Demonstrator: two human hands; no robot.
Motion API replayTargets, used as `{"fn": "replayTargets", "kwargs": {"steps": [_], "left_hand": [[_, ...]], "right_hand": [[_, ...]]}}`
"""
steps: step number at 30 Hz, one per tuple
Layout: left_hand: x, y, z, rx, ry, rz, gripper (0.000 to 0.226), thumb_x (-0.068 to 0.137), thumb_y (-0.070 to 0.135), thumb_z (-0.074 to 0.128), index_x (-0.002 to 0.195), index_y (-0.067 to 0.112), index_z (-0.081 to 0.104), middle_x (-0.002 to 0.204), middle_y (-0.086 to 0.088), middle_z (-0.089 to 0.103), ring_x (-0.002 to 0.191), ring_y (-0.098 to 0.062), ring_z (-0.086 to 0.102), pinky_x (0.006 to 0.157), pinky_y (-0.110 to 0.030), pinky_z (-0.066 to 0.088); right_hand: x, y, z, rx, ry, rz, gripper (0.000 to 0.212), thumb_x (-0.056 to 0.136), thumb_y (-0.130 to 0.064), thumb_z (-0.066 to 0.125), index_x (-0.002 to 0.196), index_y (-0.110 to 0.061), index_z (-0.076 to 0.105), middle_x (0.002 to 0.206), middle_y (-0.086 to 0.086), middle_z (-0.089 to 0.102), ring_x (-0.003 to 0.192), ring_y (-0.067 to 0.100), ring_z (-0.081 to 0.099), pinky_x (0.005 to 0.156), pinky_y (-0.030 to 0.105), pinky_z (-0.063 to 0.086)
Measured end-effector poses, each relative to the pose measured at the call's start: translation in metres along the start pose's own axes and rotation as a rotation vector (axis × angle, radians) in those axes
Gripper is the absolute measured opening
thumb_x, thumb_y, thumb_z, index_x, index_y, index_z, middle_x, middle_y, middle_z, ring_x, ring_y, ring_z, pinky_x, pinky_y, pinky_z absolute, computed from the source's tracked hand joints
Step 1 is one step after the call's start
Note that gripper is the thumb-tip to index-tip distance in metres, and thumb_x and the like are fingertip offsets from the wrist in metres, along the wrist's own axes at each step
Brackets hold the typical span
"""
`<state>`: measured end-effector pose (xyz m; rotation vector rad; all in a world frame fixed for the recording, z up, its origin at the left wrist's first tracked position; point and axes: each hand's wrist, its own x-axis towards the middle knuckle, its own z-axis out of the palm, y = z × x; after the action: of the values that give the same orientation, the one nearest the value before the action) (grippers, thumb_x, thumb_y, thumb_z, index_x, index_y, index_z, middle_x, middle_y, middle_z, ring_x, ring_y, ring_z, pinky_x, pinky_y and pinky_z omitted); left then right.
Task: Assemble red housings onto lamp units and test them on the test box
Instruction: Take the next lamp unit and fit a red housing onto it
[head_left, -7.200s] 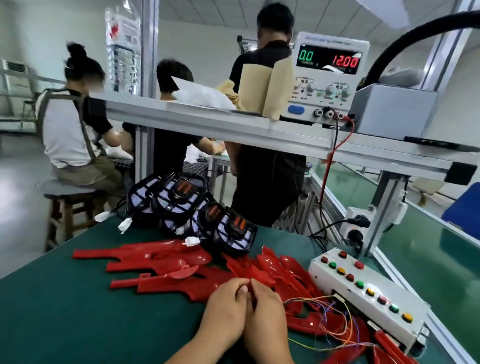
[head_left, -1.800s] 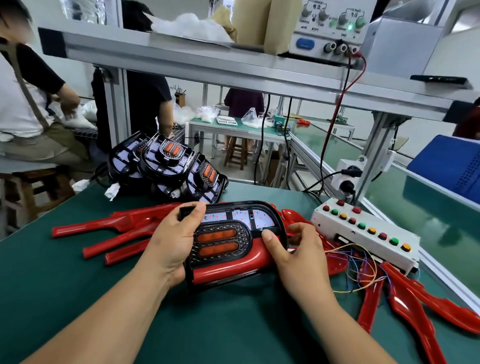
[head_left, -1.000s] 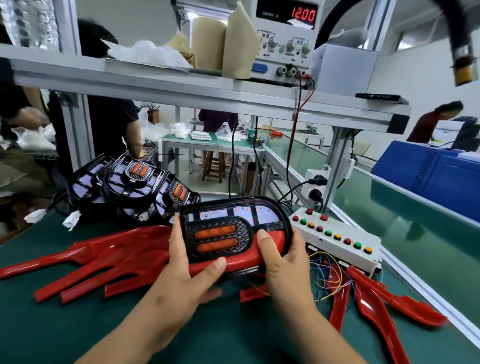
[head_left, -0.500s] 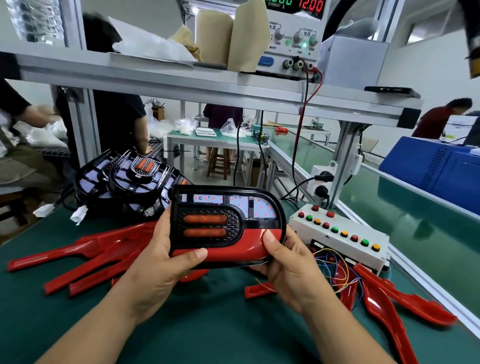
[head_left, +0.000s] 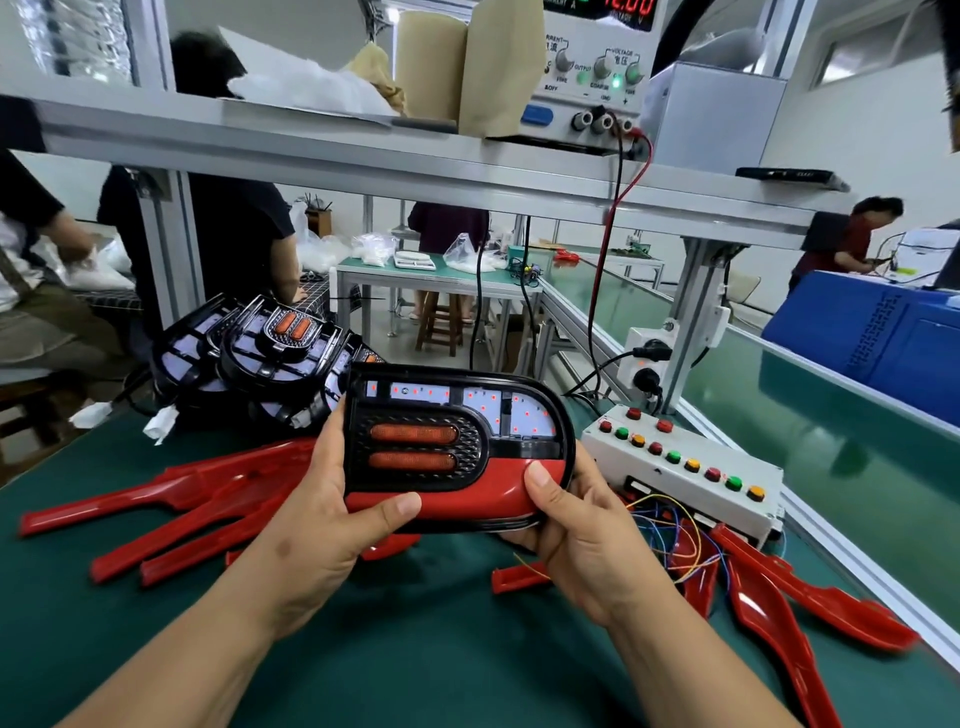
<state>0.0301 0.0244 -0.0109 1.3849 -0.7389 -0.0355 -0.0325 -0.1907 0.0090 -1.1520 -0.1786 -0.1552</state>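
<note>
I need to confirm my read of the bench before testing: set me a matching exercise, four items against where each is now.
1 lamp unit
2 test box
3 spare red housings
4 power supply

A on the upper shelf
B gripped by left hand and right hand
C scattered flat on the green mat
D beside the right hand, coloured wires trailing

Pairs: 1-B, 2-D, 3-C, 4-A

Lamp unit (head_left: 415, 447): black, two orange bars, red housing (head_left: 467, 493) on lower edge; held aloft, facing camera.
Loose red housings (head_left: 218, 478): scattered flat, left and right.
Bare lamp units (head_left: 270, 353): stacked, behind-left.
Test box (head_left: 675, 483): white, coloured buttons, right.
</note>
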Motion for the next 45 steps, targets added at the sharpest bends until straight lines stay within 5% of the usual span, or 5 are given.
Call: {"fn": "replayTargets", "kwargs": {"steps": [14,18,23,33,45], "left_hand": [[-0.005,0.015,0.023,-0.044,0.004,-0.127,0.088,0.080,0.023,0.077,0.147,0.046,0.026,0.134,0.001,0.062,0.125,-0.018,0.058,0.104,-0.045,0.047],[-0.006,0.031,-0.001,0.296,-0.073,-0.235,0.102,0.067,0.061,0.078,0.149,0.052,0.018,0.141,0.017,0.053,0.127,-0.004,0.053,0.107,-0.029,0.043],[-0.004,0.042,-0.077,0.909,0.396,-0.381,0.009,0.090,0.027,0.069,0.091,0.036,0.068,0.104,0.005,0.071,0.101,-0.017,0.064,0.084,-0.026,0.046],[-0.006,0.026,-0.086,1.277,0.094,-0.772,0.039,0.083,0.042,0.073,0.119,0.037,0.060,0.117,0.012,0.063,0.112,-0.013,0.058,0.099,-0.035,0.046],[-0.006,0.035,-0.076,0.704,0.223,-0.560,0.020,0.103,0.020,0.046,0.098,0.024,0.066,0.083,0.003,0.073,0.070,-0.010,0.063,0.064,-0.023,0.044]], "right_hand": [[0.007,0.000,-0.023,0.013,0.072,0.086,0.049,0.078,-0.026,0.062,0.124,-0.010,0.058,0.112,0.018,0.070,0.089,0.033,0.070,0.076,0.055,0.056],[0.008,0.005,-0.019,0.030,0.145,0.070,0.046,0.077,-0.027,0.064,0.119,-0.008,0.059,0.099,0.013,0.072,0.076,0.026,0.070,0.065,0.044,0.059],[0.008,0.003,-0.018,0.088,0.185,0.057,0.045,0.079,-0.027,0.063,0.119,-0.009,0.057,0.091,0.010,0.073,0.069,0.021,0.071,0.047,0.029,0.055],[0.009,0.008,-0.019,0.029,0.175,0.071,0.041,0.079,-0.028,0.066,0.116,-0.011,0.059,0.093,0.011,0.072,0.070,0.023,0.069,0.053,0.032,0.058],[0.011,0.007,-0.021,0.106,0.253,0.053,0.028,0.077,-0.029,0.066,0.100,-0.015,0.062,0.081,0.005,0.074,0.062,0.017,0.070,0.043,0.026,0.053]]}}
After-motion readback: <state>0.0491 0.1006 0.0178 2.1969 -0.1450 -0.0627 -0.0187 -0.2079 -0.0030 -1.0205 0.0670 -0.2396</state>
